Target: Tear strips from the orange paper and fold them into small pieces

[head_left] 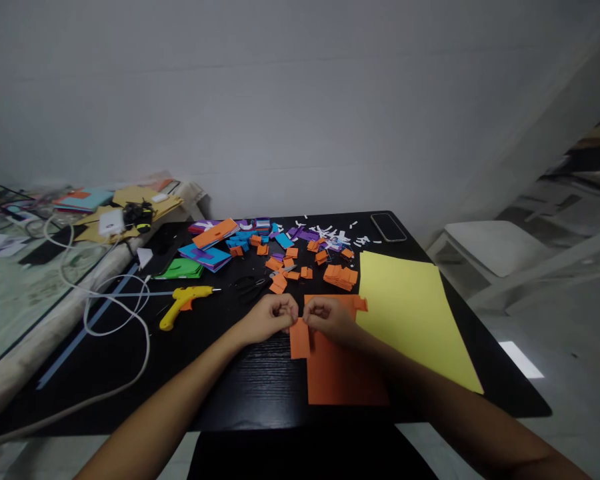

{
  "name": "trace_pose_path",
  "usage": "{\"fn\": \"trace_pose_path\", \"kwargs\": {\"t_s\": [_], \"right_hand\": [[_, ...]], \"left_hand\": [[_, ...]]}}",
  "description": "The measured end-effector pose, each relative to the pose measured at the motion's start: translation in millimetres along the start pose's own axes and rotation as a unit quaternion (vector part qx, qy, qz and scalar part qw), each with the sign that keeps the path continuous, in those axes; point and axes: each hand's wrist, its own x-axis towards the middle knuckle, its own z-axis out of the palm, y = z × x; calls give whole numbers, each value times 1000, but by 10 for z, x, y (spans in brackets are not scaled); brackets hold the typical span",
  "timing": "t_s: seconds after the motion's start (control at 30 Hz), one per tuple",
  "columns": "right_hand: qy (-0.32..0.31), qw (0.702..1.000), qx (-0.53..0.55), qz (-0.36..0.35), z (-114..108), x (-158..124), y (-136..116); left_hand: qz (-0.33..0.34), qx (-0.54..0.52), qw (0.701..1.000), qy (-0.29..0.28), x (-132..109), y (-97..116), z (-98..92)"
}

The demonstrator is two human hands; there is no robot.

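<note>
My left hand [274,315] and my right hand [330,319] meet near the table's middle, fingers closed. Between them they pinch the top edge of a small orange paper piece [300,340], which hangs down toward me. Its right side overlaps a larger orange sheet [345,380] lying flat under my right hand and forearm. A small folded orange tab [361,304] sits at that sheet's upper right corner. Just beyond my hands lie loose orange paper pieces [279,284], a stack of orange pieces [341,277] and black-handled scissors [251,288].
A yellow glue gun [185,303] rests to the left, beside a white cable [145,333]. Yellow paper [410,313] covers the right side. A phone [389,227] lies at the back right, near white paper scraps [333,235]. Blue folded papers [207,256] are at the back left.
</note>
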Motion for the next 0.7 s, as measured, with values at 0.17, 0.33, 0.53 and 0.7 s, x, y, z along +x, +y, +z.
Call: {"fn": "trace_pose_path", "kwargs": {"t_s": [0.17, 0.33, 0.53, 0.7], "right_hand": [[13, 1000, -12, -11, -36, 7, -31], [59, 998, -17, -21, -137, 59, -55], [52, 998, 28, 15, -111, 75, -28], [64, 996, 40, 42, -87, 69, -25]], "left_hand": [[-13, 0, 1000, -14, 5, 25, -55], [-21, -8, 1000, 0, 35, -5, -149], [31, -11, 999, 42, 58, -29, -114], [44, 8, 998, 38, 49, -43, -88]]}}
